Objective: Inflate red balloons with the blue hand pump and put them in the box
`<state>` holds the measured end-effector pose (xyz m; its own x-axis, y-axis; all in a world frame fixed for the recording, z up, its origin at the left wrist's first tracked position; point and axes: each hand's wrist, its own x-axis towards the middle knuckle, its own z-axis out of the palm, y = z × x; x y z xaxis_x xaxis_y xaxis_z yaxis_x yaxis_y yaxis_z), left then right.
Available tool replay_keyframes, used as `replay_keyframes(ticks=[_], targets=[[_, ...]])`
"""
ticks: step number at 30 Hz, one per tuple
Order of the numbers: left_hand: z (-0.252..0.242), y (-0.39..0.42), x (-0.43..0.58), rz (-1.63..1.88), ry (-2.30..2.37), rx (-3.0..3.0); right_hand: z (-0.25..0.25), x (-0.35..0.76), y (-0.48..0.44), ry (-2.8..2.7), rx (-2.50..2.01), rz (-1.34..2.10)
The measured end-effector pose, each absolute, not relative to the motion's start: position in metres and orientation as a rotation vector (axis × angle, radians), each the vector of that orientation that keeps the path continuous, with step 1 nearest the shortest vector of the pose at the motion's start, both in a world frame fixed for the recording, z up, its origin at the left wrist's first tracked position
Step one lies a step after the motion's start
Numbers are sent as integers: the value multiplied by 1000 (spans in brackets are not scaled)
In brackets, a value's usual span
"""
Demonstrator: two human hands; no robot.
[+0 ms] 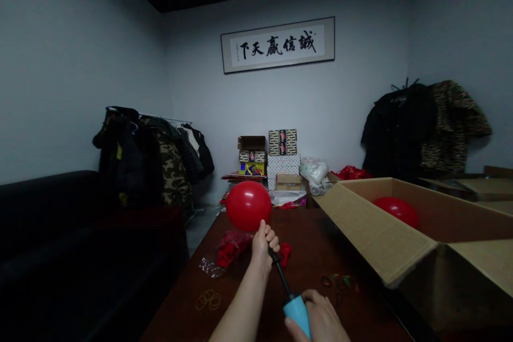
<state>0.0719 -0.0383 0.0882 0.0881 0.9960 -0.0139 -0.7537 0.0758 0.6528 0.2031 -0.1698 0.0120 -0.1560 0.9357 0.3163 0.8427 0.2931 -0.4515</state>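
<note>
A round, inflated red balloon point(248, 206) sits at the front end of a hand pump point(297, 316) with a light blue barrel and a black rod. My left hand point(264, 243) is closed around the balloon's neck and the pump's black end, with the thumb up; the neck itself is hidden. Lower down, my right hand point(320, 318) wraps the blue barrel. The black rod shows between the two hands. On the table just beyond my left wrist lies a limp red balloon point(285, 254). A clear bag of red balloons point(228, 251) lies left of that hand.
An open cardboard box point(380, 240) at the right holds another inflated red balloon point(396, 211). On the brown table point(316, 240) lie yellowish rubber bands point(208, 300) and several coloured bands point(342, 280). Stacked boxes point(284, 163) stand at the far end. A dark sofa point(60, 256) is at left.
</note>
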Motion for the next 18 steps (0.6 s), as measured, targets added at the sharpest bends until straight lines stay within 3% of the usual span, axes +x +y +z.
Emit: replay_keyframes(ticks=[7,18], targets=[[74,-53,86,1324,502,631,33,192,-148,-1995,-1562,211],[73,-42,71,1377,621,643,-11,178,-131,-2012,-1607,63]])
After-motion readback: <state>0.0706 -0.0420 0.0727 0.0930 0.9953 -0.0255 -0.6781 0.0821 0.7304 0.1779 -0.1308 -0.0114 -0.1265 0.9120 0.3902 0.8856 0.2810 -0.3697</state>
